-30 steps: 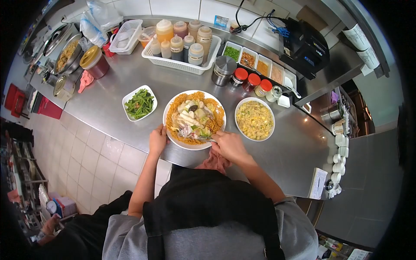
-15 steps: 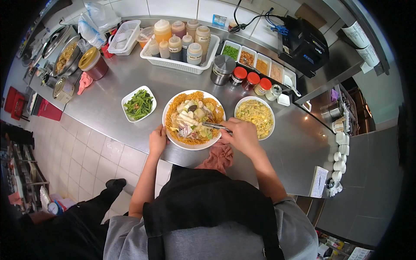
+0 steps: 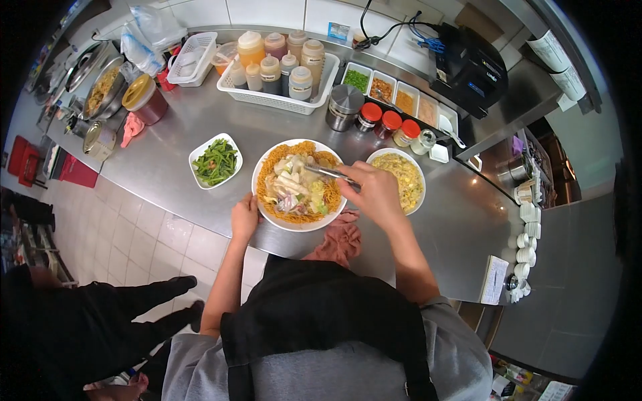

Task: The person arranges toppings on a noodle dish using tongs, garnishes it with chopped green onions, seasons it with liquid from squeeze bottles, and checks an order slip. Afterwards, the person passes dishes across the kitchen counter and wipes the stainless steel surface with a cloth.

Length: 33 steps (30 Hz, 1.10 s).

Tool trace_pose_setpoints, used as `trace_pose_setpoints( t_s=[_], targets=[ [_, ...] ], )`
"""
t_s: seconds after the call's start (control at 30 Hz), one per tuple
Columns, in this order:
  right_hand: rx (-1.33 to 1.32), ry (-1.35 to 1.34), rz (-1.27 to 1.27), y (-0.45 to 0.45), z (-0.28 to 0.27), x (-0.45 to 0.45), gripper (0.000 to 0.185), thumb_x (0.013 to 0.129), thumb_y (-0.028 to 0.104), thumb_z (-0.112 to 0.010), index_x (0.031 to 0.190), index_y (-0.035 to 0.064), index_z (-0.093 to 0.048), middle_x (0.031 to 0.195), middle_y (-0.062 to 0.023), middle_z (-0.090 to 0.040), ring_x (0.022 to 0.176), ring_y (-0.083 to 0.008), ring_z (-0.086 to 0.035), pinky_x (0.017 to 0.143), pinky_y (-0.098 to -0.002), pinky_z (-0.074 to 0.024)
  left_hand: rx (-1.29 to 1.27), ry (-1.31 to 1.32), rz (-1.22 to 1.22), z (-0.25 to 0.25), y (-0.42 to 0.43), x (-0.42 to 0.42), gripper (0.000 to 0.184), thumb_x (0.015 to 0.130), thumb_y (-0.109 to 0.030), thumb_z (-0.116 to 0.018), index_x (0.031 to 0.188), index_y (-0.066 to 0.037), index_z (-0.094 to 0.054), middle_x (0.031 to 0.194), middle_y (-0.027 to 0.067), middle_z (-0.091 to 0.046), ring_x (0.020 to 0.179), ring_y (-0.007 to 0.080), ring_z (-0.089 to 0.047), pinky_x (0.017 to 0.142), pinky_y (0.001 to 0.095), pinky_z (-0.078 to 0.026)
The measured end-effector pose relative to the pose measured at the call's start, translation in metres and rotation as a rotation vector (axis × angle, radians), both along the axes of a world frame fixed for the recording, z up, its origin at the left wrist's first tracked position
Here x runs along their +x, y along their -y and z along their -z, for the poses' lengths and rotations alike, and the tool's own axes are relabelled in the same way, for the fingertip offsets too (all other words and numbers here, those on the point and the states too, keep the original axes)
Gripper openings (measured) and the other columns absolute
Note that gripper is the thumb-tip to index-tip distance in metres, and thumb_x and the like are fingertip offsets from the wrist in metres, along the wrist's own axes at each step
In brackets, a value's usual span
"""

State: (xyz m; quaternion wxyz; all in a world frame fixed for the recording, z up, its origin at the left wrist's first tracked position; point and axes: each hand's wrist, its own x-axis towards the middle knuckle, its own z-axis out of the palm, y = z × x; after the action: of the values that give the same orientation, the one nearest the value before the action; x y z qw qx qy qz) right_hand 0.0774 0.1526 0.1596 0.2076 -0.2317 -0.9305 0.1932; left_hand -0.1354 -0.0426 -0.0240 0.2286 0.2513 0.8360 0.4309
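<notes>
A round white plate [image 3: 302, 226] near the counter's front edge carries crispy noodles [image 3: 267, 167] under a saucy topping of vegetables and pieces I cannot all make out. My left hand [image 3: 245, 217] grips the plate's left rim. In my right hand [image 3: 376, 189] are metal tongs [image 3: 328, 172], their tips touching the topping near its upper middle. Left of the plate stands a squarish white dish of green vegetables [image 3: 215, 162]. To the right is a round plate of fried rice [image 3: 399, 175], partly covered by my right hand. A pink cloth [image 3: 340, 242] lies below the noodle plate.
At the back, a white basket [image 3: 267, 97] holds several sauce bottles. Red-lidded jars [image 3: 389, 122], a steel canister [image 3: 344, 107] and trays of toppings [image 3: 404, 99] stand back right, beside a black printer [image 3: 470, 73]. Another person's dark-clothed legs [image 3: 134, 304] are at the lower left.
My right hand has moved the tongs up and slightly right, and their tips have shifted toward the upper part of the topping. The other person's legs have come further into view.
</notes>
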Motion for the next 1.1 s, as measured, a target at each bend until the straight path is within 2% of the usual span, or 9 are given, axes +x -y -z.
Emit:
trace_pose_setpoints(
  t_s=[0.07, 0.17, 0.37, 0.47, 0.6, 0.67, 0.77, 0.97, 1.1],
  targets=[
    [-0.003, 0.045, -0.016, -0.003, 0.032, 0.002, 0.019, 0.083, 0.024, -0.064, 0.092, 0.0097, -0.072, 0.080, -0.0065, -0.065, 0.064, -0.0290, -0.064, 0.057, -0.0399, -0.0497, -0.008, 0.011, 0.005, 0.000, 0.000, 0.000, 0.032, 0.100, -0.020, -0.047, 0.117, 0.002, -0.062, 0.066, 0.0104, -0.065, 0.046, 0.0143, -0.059, 0.047, 0.0296, -0.047],
    [0.022, 0.088, -0.034, -0.003, 0.071, 0.014, 0.020, 0.082, 0.026, -0.065, 0.092, 0.0106, -0.072, 0.080, -0.0063, -0.065, 0.064, -0.0291, -0.064, 0.057, -0.0404, -0.0500, -0.033, 0.016, -0.005, -0.003, -0.002, 0.001, 0.031, 0.099, -0.022, -0.046, 0.111, 0.001, -0.063, 0.067, 0.0176, -0.066, 0.048, 0.0220, -0.063, 0.052, 0.0361, -0.050],
    [-0.025, 0.152, 0.035, 0.001, 0.061, 0.023, 0.022, 0.081, 0.029, -0.065, 0.090, 0.0099, -0.071, 0.078, -0.0075, -0.063, 0.065, -0.0303, -0.063, 0.058, -0.0421, -0.0498, -0.010, 0.020, -0.015, -0.003, -0.002, 0.002, 0.031, 0.100, -0.022, -0.046, 0.110, 0.002, -0.063, 0.067, 0.0177, -0.065, 0.047, 0.0216, -0.062, 0.053, 0.0357, -0.050],
    [-0.045, 0.114, 0.039, 0.004, 0.033, 0.034, 0.021, 0.080, 0.028, -0.066, 0.087, 0.0093, -0.071, 0.076, -0.0092, -0.063, 0.066, -0.0306, -0.064, 0.059, -0.0427, -0.0503, 0.002, 0.004, 0.005, -0.001, -0.001, 0.001, 0.032, 0.100, -0.021, -0.046, 0.115, 0.002, -0.063, 0.062, 0.0096, -0.062, 0.047, 0.0145, -0.058, 0.047, 0.0304, -0.047],
    [-0.001, 0.459, -0.011, 0.009, 0.014, 0.067, 0.024, 0.078, 0.029, -0.066, 0.080, 0.0054, -0.071, 0.074, -0.0124, -0.064, 0.068, -0.0318, -0.065, 0.060, -0.0428, -0.0513, -0.022, 0.020, -0.013, -0.008, -0.001, 0.003, 0.032, 0.100, -0.022, -0.046, 0.114, 0.002, -0.062, 0.066, 0.0178, -0.065, 0.048, 0.0214, -0.062, 0.053, 0.0358, -0.050],
    [0.051, 0.659, -0.005, 0.017, 0.026, 0.079, 0.024, 0.078, 0.027, -0.066, 0.075, 0.0035, -0.070, 0.074, -0.0143, -0.064, 0.069, -0.0326, -0.066, 0.061, -0.0434, -0.0518, -0.023, 0.013, -0.034, -0.007, -0.003, 0.005, 0.033, 0.100, -0.022, -0.046, 0.115, 0.002, -0.062, 0.066, 0.0185, -0.065, 0.048, 0.0224, -0.063, 0.054, 0.0362, -0.051],
    [0.156, 0.655, -0.018, 0.029, 0.095, 0.087, 0.022, 0.078, 0.023, -0.064, 0.071, 0.0026, -0.069, 0.076, -0.0167, -0.066, 0.071, -0.0337, -0.067, 0.060, -0.0446, -0.0520, -0.030, -0.041, -0.011, 0.001, -0.002, 0.001, 0.034, 0.099, -0.023, -0.046, 0.118, 0.001, -0.062, 0.066, 0.0194, -0.065, 0.049, 0.0244, -0.063, 0.055, 0.0375, -0.051],
    [0.044, 0.695, -0.036, 0.015, 0.101, 0.093, 0.019, 0.079, 0.025, -0.067, 0.085, 0.0066, -0.069, 0.083, -0.0120, -0.065, 0.075, -0.0336, -0.065, 0.064, -0.0445, -0.0518, -0.026, -0.036, -0.016, -0.005, -0.002, 0.003, 0.033, 0.099, -0.024, -0.046, 0.113, 0.000, -0.064, 0.063, 0.0186, -0.064, 0.049, 0.0248, -0.063, 0.056, 0.0390, -0.051],
    [0.030, 0.564, -0.114, 0.011, 0.025, 0.075, 0.025, 0.080, 0.027, -0.068, 0.095, 0.0073, -0.068, 0.084, -0.0105, -0.064, 0.077, -0.0312, -0.065, 0.065, -0.0423, -0.0516, -0.039, -0.045, 0.041, 0.001, 0.002, -0.002, 0.033, 0.100, -0.023, -0.046, 0.112, 0.003, -0.062, 0.061, 0.0124, -0.063, 0.048, 0.0172, -0.061, 0.050, 0.0329, -0.049]
  ],
)
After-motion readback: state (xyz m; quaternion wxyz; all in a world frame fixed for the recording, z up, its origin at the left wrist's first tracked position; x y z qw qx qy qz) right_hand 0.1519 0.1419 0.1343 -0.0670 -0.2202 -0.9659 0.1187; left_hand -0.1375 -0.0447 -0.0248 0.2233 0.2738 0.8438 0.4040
